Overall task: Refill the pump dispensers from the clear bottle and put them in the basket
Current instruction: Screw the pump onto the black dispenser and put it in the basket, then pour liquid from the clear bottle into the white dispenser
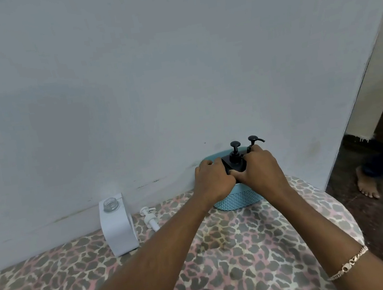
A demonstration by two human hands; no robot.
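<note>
Your left hand (214,180) and right hand (258,170) are at the teal basket (238,200) by the wall (177,74).
Leopard-print cloth (222,249) covers the surface, and a bare foot (366,186) stands on the dark floor to your right. At left stands an open-necked white dispenser (117,228) with a white pump (149,216) lying beside it. Both your hands curl round the black pump dispenser (235,157) in the basket.

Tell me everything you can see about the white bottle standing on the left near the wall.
The white bottle is boxy with rounded corners and looks like matte opaque plastic. Its short neck is clear and threaded, and it is open, with no pump or cap on it. It stands upright on the leopard-print cover, close to the wall. A white pump lies on the cover just to its right, apparently apart from it. Nothing but the cover touches it.
</note>
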